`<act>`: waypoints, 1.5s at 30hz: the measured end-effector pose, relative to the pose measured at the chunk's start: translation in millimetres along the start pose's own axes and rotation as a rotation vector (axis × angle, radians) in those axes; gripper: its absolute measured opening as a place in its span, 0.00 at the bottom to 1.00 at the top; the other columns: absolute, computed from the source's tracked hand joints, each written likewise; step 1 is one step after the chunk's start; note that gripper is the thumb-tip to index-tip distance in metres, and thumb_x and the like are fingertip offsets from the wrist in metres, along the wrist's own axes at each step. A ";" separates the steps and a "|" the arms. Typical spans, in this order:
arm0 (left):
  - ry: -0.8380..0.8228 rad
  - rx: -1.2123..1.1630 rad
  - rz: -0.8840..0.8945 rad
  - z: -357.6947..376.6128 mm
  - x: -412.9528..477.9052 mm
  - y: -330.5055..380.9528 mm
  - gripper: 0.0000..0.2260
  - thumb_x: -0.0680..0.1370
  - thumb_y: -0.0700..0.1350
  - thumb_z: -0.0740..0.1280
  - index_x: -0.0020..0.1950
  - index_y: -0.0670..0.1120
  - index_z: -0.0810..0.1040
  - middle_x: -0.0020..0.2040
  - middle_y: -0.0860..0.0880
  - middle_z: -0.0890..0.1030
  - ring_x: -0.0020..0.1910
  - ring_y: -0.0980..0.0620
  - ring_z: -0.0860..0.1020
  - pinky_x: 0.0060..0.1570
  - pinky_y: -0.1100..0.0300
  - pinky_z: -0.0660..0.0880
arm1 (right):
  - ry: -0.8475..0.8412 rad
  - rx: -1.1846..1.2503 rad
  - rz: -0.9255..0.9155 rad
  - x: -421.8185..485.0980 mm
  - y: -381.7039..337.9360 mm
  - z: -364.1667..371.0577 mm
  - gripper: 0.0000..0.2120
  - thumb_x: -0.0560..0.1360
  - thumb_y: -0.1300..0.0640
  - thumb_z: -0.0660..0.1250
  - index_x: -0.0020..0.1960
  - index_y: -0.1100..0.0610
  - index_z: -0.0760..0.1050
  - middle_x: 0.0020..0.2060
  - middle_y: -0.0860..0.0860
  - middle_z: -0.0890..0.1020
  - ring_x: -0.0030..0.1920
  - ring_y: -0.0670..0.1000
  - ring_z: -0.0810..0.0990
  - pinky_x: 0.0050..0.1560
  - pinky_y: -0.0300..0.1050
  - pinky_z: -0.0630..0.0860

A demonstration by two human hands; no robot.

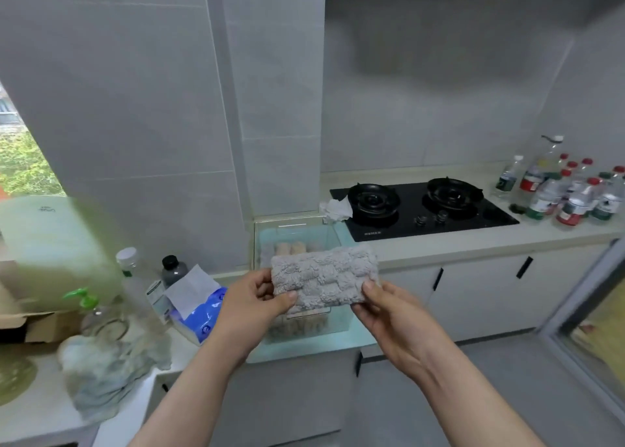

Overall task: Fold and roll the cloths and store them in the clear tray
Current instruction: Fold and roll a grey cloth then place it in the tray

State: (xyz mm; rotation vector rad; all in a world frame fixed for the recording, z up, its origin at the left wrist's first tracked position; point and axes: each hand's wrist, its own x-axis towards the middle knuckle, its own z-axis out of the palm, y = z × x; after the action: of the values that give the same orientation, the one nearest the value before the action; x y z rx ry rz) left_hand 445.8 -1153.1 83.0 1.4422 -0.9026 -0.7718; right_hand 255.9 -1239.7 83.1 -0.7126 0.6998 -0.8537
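My left hand (257,298) and right hand (385,308) pinch the folded grey cloth (324,277) by its ends above the clear tray (287,221); a slack pinch could let it unfold.

Grey checker-textured cloth (324,274), black hob (422,206)

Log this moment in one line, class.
left hand, right hand: pinch folded grey fluffy cloth | clear plastic tray: rolled beige cloths inside
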 end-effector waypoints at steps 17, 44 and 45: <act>-0.316 0.761 -0.087 48.0 163.8 -91.9 0.03 0.77 0.47 0.67 0.49 0.54 0.80 0.44 0.58 0.80 0.44 0.60 0.78 0.48 0.64 0.75 | 0.259 -0.137 0.185 238.5 -31.7 -23.7 0.08 0.81 0.58 0.58 0.51 0.61 0.74 0.41 0.56 0.78 0.38 0.55 0.78 0.40 0.48 0.76; -1.391 1.425 0.113 10.2 265.4 -190.7 0.22 0.82 0.48 0.55 0.76 0.58 0.59 0.80 0.54 0.52 0.71 0.43 0.62 0.64 0.49 0.67 | 0.374 -1.249 0.602 316.2 105.3 -25.9 0.17 0.80 0.64 0.54 0.68 0.65 0.68 0.66 0.61 0.73 0.66 0.59 0.74 0.63 0.46 0.70; -1.392 1.429 0.116 10.6 265.1 -189.9 0.22 0.82 0.48 0.55 0.76 0.58 0.59 0.80 0.54 0.51 0.71 0.43 0.62 0.64 0.50 0.66 | 0.368 -1.222 0.630 320.3 107.2 -27.2 0.18 0.80 0.65 0.55 0.68 0.66 0.68 0.67 0.62 0.73 0.66 0.59 0.74 0.64 0.47 0.72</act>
State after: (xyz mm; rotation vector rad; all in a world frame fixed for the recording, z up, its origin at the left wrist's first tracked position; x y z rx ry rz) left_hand 579.7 -1392.4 -93.9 1.8272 -3.0030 -1.0693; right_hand 430.6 -1467.4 -97.1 -1.3055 1.7082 0.1342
